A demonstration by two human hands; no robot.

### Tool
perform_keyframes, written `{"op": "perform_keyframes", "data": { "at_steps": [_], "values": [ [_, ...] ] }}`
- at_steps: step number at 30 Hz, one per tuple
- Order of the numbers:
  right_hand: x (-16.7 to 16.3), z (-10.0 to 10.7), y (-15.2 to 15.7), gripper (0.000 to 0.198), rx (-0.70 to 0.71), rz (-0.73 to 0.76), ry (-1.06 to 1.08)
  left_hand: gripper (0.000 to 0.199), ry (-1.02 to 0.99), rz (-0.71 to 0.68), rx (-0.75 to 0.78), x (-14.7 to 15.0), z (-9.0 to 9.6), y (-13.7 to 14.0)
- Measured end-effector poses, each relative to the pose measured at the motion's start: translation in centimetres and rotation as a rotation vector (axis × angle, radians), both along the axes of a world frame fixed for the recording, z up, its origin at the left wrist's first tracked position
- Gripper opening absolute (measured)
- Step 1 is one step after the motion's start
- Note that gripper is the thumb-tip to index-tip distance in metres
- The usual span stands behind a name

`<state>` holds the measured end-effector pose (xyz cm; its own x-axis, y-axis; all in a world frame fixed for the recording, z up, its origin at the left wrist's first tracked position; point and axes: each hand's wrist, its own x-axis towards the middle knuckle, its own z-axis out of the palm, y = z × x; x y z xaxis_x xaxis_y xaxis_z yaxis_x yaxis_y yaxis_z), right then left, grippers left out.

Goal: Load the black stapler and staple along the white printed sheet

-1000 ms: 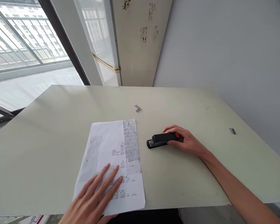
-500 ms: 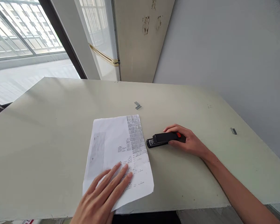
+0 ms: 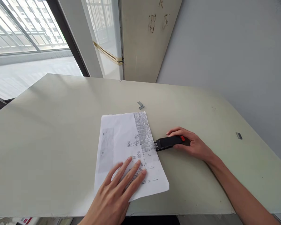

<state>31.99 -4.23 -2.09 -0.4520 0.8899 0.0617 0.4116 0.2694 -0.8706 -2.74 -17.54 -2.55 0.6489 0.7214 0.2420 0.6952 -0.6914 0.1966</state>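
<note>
At the bottom centre of the frame the left hand [image 3: 118, 195] lies flat with fingers spread, palm down on the near end of a printed sheet of paper [image 3: 128, 150], pinning it to the pale table [image 3: 49, 125]; it grips nothing; the sheet runs from the bottom centre up toward the middle, slightly turned, with a dense grey block of print along its upper right edge; right of centre the right hand [image 3: 192, 144] is curled around the rear of a black stapler [image 3: 170, 142] with a red tab on top, fingers over its far side and thumb along the near side; the stapler's nose touches the sheet's right edge, and whether the edge sits inside its mouth cannot be told; beyond the sheet, just above its top edge, lies a small strip of staples [image 3: 140, 105]; another strip [image 3: 239, 135] lies well apart at the right of the frame; farther up, past the table's far edge, stands a stained cream cabinet [image 3: 140, 37], with a window [image 3: 25, 28] at upper left and a grey wall [image 3: 236, 47] at upper right.
</note>
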Motion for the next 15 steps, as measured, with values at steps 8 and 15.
{"op": "perform_keyframes", "data": {
  "at_steps": [8,15],
  "values": [
    [-0.3,0.2,-0.6,0.021,-0.031,0.014,-0.008,0.087,0.073,-0.017,-0.073,0.9,0.3,0.1],
    [0.1,1.2,-0.4,0.046,-0.129,-0.027,-0.093,0.085,-0.025,-0.14,-0.202,0.0,2.6,3.0]
  ]
}}
